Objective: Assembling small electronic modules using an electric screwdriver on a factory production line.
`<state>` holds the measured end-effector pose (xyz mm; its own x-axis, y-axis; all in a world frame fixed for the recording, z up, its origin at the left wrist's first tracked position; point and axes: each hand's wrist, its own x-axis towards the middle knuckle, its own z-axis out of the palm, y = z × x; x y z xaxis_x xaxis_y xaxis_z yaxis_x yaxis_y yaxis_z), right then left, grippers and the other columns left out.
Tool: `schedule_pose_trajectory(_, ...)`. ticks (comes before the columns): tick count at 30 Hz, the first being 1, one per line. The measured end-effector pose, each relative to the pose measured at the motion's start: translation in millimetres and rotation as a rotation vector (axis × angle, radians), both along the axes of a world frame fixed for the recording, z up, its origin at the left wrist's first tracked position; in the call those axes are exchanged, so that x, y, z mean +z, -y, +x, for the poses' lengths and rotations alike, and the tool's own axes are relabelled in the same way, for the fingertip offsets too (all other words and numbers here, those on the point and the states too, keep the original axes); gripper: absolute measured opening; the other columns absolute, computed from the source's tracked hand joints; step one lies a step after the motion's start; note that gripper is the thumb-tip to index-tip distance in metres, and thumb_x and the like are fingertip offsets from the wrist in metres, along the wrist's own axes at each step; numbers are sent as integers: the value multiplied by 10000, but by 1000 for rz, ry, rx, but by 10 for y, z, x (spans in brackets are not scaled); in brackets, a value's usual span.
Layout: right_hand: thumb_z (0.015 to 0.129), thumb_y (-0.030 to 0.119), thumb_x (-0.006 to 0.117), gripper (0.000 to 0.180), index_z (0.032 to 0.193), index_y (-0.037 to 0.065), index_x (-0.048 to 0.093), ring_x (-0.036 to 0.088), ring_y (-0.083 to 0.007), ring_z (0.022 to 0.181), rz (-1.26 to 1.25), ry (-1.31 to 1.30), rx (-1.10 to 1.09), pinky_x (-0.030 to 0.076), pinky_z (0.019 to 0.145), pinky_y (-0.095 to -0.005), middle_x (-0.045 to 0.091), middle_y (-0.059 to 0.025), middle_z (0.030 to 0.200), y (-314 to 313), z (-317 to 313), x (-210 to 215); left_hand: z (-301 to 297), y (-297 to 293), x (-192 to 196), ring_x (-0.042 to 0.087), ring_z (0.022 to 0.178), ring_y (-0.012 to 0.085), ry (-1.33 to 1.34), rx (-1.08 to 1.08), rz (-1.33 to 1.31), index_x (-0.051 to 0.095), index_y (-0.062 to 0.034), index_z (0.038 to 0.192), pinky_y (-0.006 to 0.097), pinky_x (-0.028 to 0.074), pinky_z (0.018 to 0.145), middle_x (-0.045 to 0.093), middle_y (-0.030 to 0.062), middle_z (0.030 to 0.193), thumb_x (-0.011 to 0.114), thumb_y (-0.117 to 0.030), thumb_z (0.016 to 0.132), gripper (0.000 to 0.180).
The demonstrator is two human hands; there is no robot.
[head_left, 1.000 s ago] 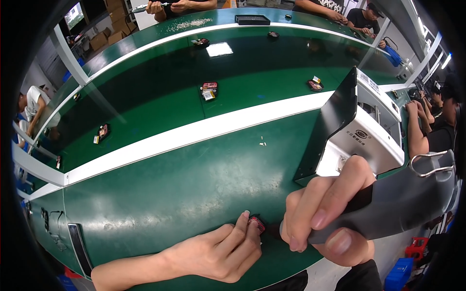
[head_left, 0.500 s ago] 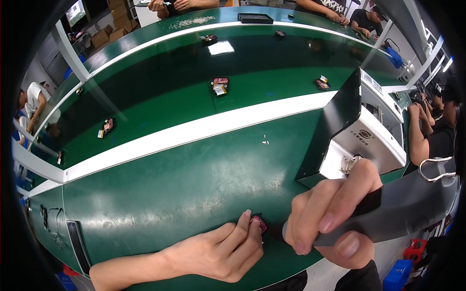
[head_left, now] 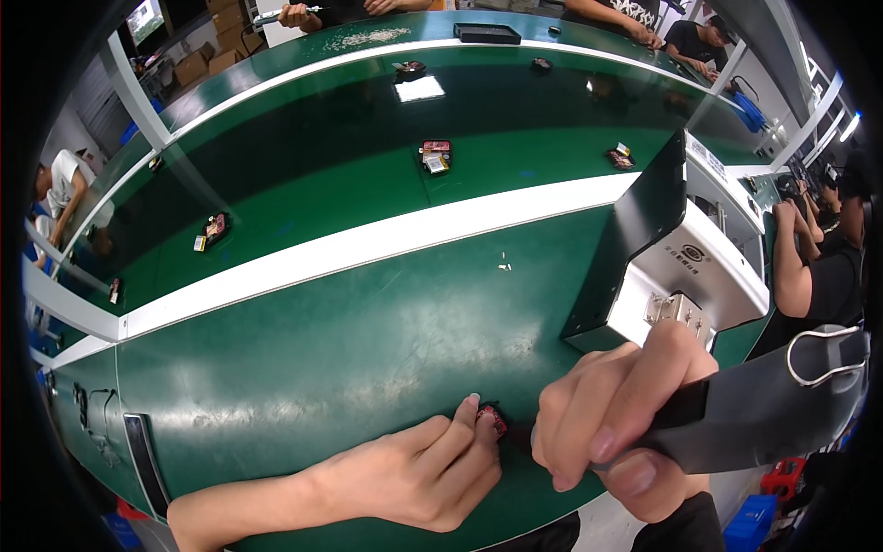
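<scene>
On the green bench, the fingers of my left hand (head_left: 409,469) are closed on a small black housing (head_left: 494,419) with a reddish board inside. Part of it is hidden under my fingertips. My right hand (head_left: 625,414) is wrapped round a dark grey electric screwdriver (head_left: 768,396), which has a wire hanging loop (head_left: 809,357) at its back end. The tool lies almost level, its front pointing left at the housing. My fingers and the blur hide its tip, so I cannot tell whether it touches the board.
A white metal machine (head_left: 694,253) stands right of my hands. Tiny white bits (head_left: 504,267) lie mid-bench. Beyond a white rail, several housings, one here (head_left: 436,156), sit on a green conveyor (head_left: 322,184). A phone-like slab (head_left: 145,465) lies left. Other people work around.
The housings on the conveyor have shifted to the right. My right hand and the screwdriver have dropped slightly and moved a little left. My left hand has hardly moved.
</scene>
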<state>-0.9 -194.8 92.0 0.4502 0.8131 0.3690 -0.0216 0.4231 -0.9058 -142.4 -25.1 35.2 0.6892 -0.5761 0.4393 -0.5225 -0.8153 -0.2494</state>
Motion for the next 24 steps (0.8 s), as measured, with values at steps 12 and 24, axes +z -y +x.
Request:
schedule_pose_trajectory(12,979,127,759,273,1030,44,504,628,-248,596,30,-84,-10,565,619,-441,648,-151,765,-11,-78,-102,6,26,36,693,883,234,-23,5,-97,676,-23,825,299,593,818,668,98,892,702,-86,788,77)
schedule_pose_trajectory(24,1045,208,506,234,1006,61,328,507,-205,395,479,185,-271,495,306,-283,523,-157,678,242,24,448,1630,-791,81,696,1117,395,22,332,-804,622,-24,1302,441,591,926,667,175,1288,691,-1,960,350)
